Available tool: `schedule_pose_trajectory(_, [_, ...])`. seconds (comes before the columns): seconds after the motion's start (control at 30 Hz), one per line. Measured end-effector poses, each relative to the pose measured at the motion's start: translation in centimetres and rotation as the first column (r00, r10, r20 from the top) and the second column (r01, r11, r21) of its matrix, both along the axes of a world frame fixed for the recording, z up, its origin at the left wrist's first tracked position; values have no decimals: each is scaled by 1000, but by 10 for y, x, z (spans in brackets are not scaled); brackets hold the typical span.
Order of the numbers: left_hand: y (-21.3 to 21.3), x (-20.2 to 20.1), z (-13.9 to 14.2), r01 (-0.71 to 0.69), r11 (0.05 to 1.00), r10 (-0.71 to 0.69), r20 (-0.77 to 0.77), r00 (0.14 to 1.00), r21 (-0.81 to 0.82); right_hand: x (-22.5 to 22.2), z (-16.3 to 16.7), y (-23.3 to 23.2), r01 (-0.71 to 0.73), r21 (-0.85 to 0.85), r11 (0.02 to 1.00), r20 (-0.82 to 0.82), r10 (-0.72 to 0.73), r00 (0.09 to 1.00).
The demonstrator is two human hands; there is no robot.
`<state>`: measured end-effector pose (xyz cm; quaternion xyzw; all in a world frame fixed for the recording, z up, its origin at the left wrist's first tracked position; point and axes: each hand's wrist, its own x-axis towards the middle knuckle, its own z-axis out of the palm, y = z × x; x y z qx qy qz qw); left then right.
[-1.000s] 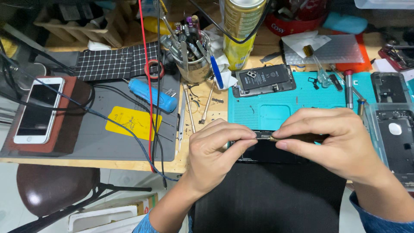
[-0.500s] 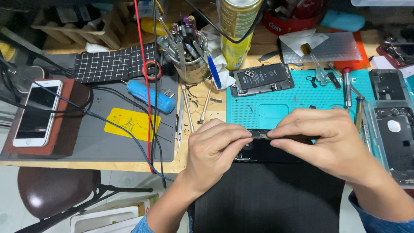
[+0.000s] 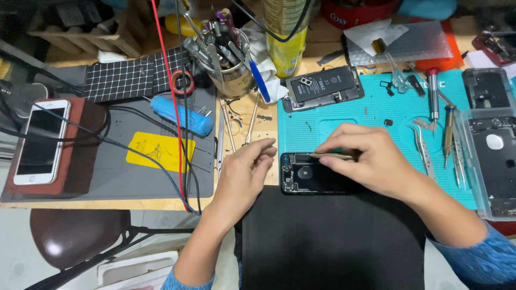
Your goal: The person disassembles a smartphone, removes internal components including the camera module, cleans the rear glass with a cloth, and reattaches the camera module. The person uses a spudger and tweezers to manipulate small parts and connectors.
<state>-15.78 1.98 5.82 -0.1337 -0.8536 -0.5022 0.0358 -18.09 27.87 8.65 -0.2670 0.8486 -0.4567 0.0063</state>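
Left hand: my left hand [image 3: 241, 180] rests at the table edge, fingers loosely curled and holding nothing, fingertips just beside the left end of the opened phone [image 3: 312, 174].

Right hand: my right hand [image 3: 371, 161] lies over the right part of the phone, thumb and forefinger pinched narrow on a thin metal tool [image 3: 329, 156] (tweezers or a pick, I cannot tell which).

Tool tip: it lies along the phone's upper edge, pointing left.

Opened phone: a dark shell with its insides showing, lying flat at the near edge of the teal work mat [image 3: 371, 107], partly under my right hand.

Behind it: a loose black battery [image 3: 321, 86] sits on the mat's far left corner.

Right of my hand: tweezers [image 3: 422, 145] and two screwdrivers [image 3: 441, 113] lie on the mat.

Left side: a blue-handled tool [image 3: 180, 115] lies on the grey mat [image 3: 107, 172], and a white phone [image 3: 42, 140] rests face up on a brown block.

Centre back: a cup of tools [image 3: 228, 59] stands well apart from both hands.
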Motion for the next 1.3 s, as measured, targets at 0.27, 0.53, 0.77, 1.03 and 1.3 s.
schedule_pose_trajectory(0.27, [-2, 8, -3, 46, 999, -47, 126, 991, 7, -8, -20, -16, -1, 94, 996, 133, -12, 991])
schedule_pose_trajectory(0.53, [-4, 16, 5, 138, 990, -133, 171, 976, -22, -9, -20, -22, -31, 106, 994, 90, 21, 996])
schedule_pose_trajectory(0.77, [-4, 18, 10, 127, 991, -118, 199, 973, -34, -8, -17, -27, -28, 95, 995, 108, 18, 994])
schedule_pose_trajectory(1.03, [-4, 18, 10, 133, 988, -124, 113, 986, -73, -10, -18, -27, -26, 94, 995, 104, 16, 994])
schedule_pose_trajectory(1.3, [-6, 13, 7, 132, 990, -124, 156, 980, -46, -10, -21, -29, -19, 92, 996, 117, 8, 993])
